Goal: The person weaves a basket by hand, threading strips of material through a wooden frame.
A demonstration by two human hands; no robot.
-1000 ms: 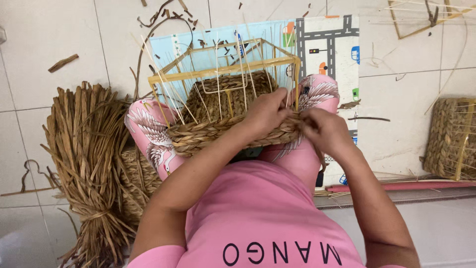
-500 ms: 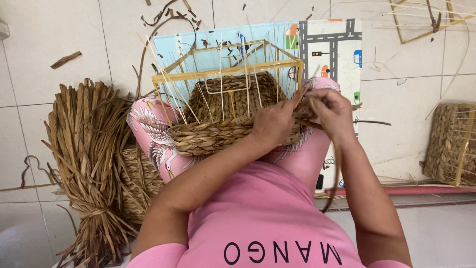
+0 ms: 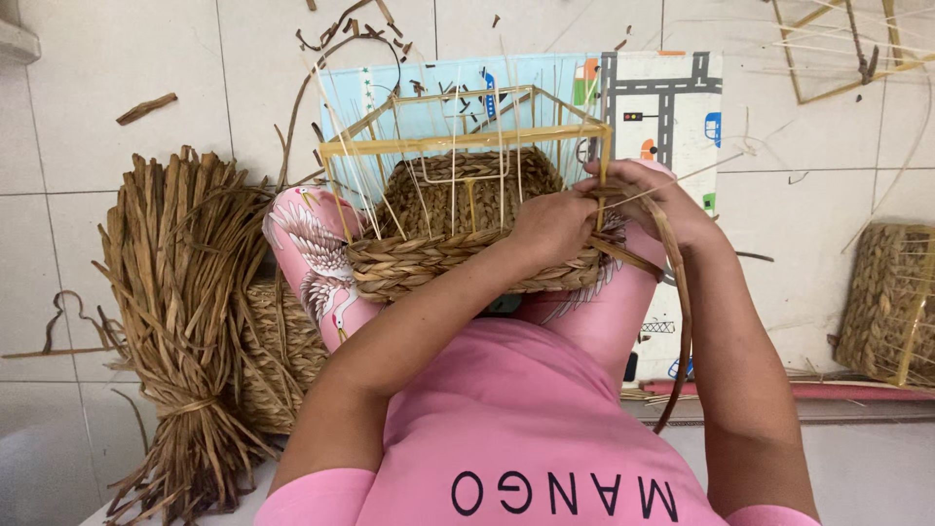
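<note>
Bright, even light, soft shadows, sharp throughout.

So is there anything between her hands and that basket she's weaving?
Nothing visible. Both the left hand and the right hand are already on the half-woven basket at its right corner, with a loose straw strand trailing down from the right hand.

Pretty cramped at the half-woven basket (image 3: 467,263): thin upright stakes (image 3: 458,146) and the yellow frame (image 3: 467,136) fence off the top, so a hand only gets in between them. The straw bundle (image 3: 185,321) blocks the left. Open tiled floor (image 3: 799,224) sits to the right, before the finished basket (image 3: 891,302).
</note>
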